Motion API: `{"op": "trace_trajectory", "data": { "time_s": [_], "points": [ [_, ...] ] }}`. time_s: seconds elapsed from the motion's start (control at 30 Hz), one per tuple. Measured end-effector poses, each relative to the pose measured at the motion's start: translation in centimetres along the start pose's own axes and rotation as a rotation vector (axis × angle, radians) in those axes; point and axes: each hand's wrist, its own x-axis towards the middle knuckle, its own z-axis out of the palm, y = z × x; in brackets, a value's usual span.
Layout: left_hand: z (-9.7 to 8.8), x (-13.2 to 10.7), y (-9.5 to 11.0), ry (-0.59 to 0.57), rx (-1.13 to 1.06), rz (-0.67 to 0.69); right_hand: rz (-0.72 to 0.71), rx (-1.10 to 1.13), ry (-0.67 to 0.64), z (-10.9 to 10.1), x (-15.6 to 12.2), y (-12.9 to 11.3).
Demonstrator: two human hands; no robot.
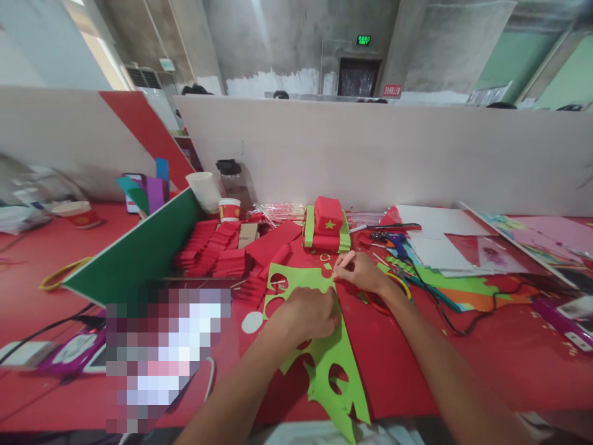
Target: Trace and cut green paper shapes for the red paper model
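A light green paper sheet [324, 358] with several round holes cut out of it lies on the red table [486, 364] in front of me. My left hand [308, 312] rests on the sheet, fingers curled down over it. My right hand [359, 271] is just beyond the sheet's far edge, fingers pinched on a thin pale stick; its tip touches the sheet. A red and green paper tank model [327, 230] with a yellow star stands behind my hands.
Stacks of folded red paper pieces [213, 253] and a green board [139, 253] are to the left. Two paper cups [229, 210], a bottle [231, 176], scissors [389, 235], coloured paper sheets [463, 284] and a black cable lie around. A white partition [370, 154] closes the back.
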Motion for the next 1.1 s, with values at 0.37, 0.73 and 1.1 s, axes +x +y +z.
{"op": "trace_trajectory", "data": {
  "time_s": [0.37, 0.73, 1.1],
  "points": [
    [-0.7, 0.3, -0.8, -0.083, -0.022, 0.002, 0.010, 0.056, 0.007, -0.3, -0.2, -0.8],
    [-1.2, 1.5, -1.6, -0.096, -0.058, -0.009, -0.042, -0.061, 0.240, -1.4, 0.0, -0.1],
    [-6.0, 0.5, -7.2, 0.179, -0.119, -0.246, -0.025, -0.098, 0.492, -2.6, -0.1, 0.9]
  ]
}}
